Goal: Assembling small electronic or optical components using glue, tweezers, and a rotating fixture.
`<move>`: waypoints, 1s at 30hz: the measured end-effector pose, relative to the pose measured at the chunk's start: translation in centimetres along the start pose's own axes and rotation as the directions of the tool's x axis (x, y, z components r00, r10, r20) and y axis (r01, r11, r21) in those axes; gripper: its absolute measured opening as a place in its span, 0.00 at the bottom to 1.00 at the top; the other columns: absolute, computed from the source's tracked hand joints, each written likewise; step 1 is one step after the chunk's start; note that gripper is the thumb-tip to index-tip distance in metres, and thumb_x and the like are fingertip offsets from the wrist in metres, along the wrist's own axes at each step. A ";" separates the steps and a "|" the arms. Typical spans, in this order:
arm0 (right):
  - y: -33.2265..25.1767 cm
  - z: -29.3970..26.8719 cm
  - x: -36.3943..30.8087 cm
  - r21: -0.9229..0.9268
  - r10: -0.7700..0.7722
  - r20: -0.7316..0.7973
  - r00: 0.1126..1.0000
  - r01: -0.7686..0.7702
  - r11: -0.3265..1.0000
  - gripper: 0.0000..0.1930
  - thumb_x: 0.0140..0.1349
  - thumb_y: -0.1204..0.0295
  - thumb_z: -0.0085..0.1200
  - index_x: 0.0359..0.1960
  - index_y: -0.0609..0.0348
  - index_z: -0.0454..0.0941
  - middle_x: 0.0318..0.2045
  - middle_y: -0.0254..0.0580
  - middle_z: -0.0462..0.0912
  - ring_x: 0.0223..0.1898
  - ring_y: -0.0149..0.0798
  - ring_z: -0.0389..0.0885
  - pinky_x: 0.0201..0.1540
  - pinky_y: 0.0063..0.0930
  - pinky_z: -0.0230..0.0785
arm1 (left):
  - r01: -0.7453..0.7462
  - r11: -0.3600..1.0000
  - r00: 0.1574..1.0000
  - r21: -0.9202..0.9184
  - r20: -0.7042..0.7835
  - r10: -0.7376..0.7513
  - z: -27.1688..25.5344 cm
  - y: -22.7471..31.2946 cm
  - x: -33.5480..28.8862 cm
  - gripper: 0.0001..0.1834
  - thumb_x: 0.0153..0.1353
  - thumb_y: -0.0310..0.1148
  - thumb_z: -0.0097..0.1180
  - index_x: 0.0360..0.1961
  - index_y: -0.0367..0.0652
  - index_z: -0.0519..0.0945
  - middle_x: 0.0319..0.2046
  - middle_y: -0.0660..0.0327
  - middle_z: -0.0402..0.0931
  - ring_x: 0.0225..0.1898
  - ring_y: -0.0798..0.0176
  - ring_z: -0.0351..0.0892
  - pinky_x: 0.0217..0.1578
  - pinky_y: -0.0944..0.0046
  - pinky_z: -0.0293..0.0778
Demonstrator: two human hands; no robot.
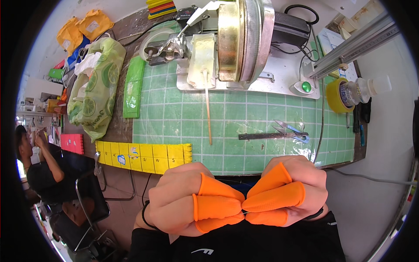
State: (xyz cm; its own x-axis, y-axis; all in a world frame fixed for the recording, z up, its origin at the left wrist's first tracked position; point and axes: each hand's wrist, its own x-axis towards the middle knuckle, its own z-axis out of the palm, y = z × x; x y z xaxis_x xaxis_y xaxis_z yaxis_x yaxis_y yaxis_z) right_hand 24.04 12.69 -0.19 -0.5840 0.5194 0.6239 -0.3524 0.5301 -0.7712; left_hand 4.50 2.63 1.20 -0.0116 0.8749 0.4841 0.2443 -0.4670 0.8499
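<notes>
Far left: co-worker [43, 163] seated, apart from the work; pink strip [72, 143] nearby. Upper left: lime-print bag [97, 87], then green strip [134, 87]. Below, yellow marked strip [144, 157] along the table's near edge. Lower centre: left hand [172, 198], fingers curled in, orange finger cots [218, 206] on, tips pinching a thin strand [246, 212]. Top centre: pale block [203, 56] with thin stick [208, 109] pointing down-frame, beside metal wheel [231, 43]. Strand sits lower centre, off the table, mostly hidden by fingertips. Looks mid-handling; how much is done or left, can't tell. Right of centre: dark bar [262, 136], blue-handled scissors [299, 134] over its end, both untouched; bar and stick lie between hands and wheel. Right hand [301, 187], also pinching the strand, tips meeting the left's. Upper right: green button [306, 87], yellow tape roll [336, 97], clear bottle [360, 90].
</notes>
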 end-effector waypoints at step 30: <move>0.5 12.4 5.0 -0.484 -0.010 0.519 0.854 0.305 0.820 0.17 0.41 0.77 0.74 0.38 0.54 0.90 0.27 0.31 0.83 0.18 0.31 0.72 0.20 0.25 0.59 | 0.367 0.920 0.876 -0.139 -0.282 -0.392 -9.6 -0.2 -11.7 0.10 0.58 0.21 0.71 0.41 0.43 0.88 0.33 0.67 0.83 0.19 0.75 0.70 0.20 0.73 0.59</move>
State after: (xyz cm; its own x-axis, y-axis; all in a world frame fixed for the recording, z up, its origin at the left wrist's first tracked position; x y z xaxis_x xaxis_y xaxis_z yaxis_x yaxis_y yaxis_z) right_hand 11.90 7.24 0.98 -0.8752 0.0902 0.4753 -0.1125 0.9176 -0.3812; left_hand -4.72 -8.71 -2.65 -0.3795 0.9130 0.1498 0.0861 -0.1264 0.9882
